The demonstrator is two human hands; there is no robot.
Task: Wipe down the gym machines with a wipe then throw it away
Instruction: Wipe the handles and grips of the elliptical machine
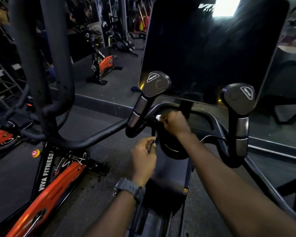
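Pinching a thin black strap (153,134) low in the middle of the frame, the left hand (143,155) wears a watch (129,188). Just right and above, the right hand (175,123) clutches a white wipe (158,117) against the machine's black frame (210,117) below the dark console (212,48).

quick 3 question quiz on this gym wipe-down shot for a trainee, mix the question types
1. True or false: the right hand holds the white wipe against the black machine frame.
2. Which wrist wears the watch? A) left B) right C) neither
3. Fill in: the left hand pinches a thin dark ____ hanging below the handlebar.

Key: 1 true; 2 A; 3 strap
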